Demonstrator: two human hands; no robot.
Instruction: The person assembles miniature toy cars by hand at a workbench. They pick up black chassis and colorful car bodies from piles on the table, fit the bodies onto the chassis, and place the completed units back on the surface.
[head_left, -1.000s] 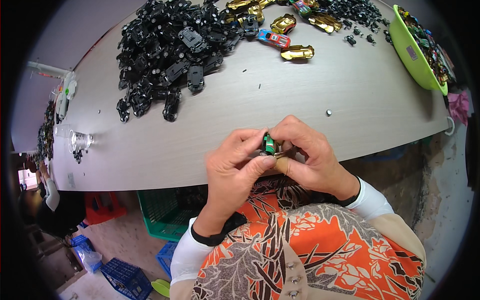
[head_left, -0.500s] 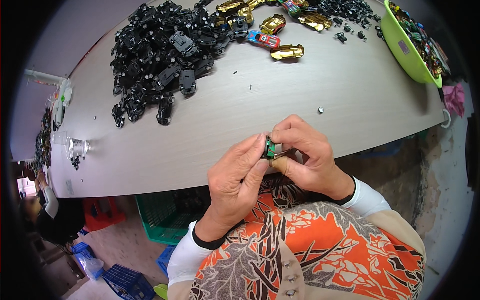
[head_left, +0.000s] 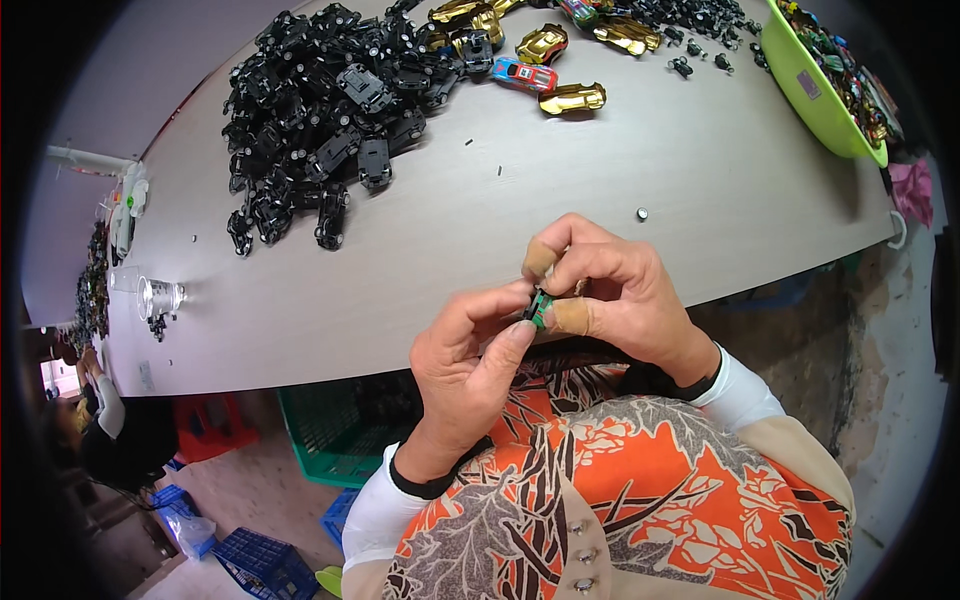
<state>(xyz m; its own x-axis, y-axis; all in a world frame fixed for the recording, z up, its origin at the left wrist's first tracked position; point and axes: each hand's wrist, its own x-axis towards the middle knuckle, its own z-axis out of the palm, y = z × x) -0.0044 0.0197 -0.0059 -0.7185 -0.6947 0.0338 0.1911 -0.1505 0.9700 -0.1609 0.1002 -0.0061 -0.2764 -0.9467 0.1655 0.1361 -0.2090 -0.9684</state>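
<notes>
Green toy (head_left: 543,309) seems above pale table (head_left: 430,240), crates (head_left: 264,564) below.

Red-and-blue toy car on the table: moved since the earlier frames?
No. The red-and-blue toy car shows no shift on the table: the gold toy car stays just below its right end. Only the view shifted.

Toy car (head_left: 541,310): small, green and black (much of it covered, from where I stand)
Pose: slanted
Place: pinched between left hand (head_left: 468,352) and right hand (head_left: 628,298)
</notes>
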